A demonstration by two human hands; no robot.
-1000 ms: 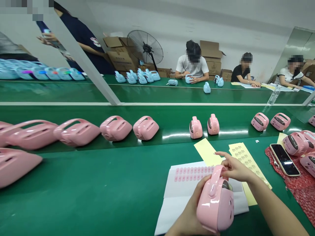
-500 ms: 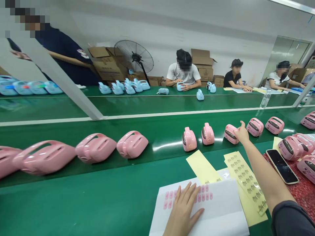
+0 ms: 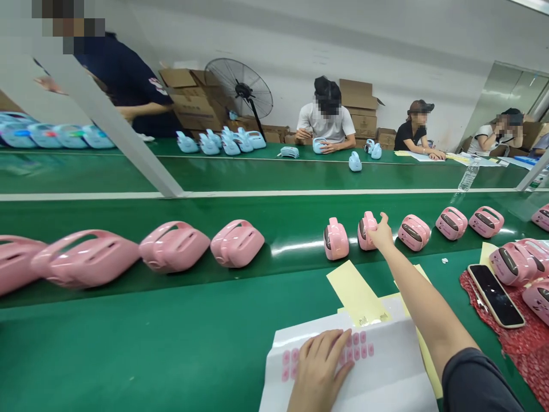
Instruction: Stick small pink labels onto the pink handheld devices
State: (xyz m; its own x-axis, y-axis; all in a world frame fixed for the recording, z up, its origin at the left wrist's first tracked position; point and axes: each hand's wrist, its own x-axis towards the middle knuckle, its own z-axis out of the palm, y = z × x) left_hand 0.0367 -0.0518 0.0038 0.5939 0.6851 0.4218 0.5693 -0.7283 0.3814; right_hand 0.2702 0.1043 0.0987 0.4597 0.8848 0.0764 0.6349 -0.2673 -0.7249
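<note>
My left hand (image 3: pixel 319 369) lies on a white sticker sheet (image 3: pixel 386 366), its fingers slightly bent and resting over rows of small pink stickers (image 3: pixel 359 346). Across the bench, my right hand (image 3: pixel 381 233) grips the right side of a pink plastic case (image 3: pixel 366 228) with a top handle and dark window. Its fingertips are partly hidden by the hand. Another pink case (image 3: pixel 335 239) stands just left of it, and a third pink case (image 3: pixel 414 233) sits to the right. Under my right forearm are yellow sticker sheets (image 3: pixel 358 293).
More pink cases (image 3: pixel 238 244) line the green belt on the left. At right, a phone (image 3: pixel 495 294) lies on red wrap (image 3: pixel 525 355) beside clustered pink cases. A slanted grey post (image 3: pixel 124 131) crosses the left side. Opposite, several people work near blue cases (image 3: pixel 231 142).
My right hand has moved left from one pink case to the neighbouring one. The case it left stands turned on the belt. My left hand's fingers have bent more on the sheet.
</note>
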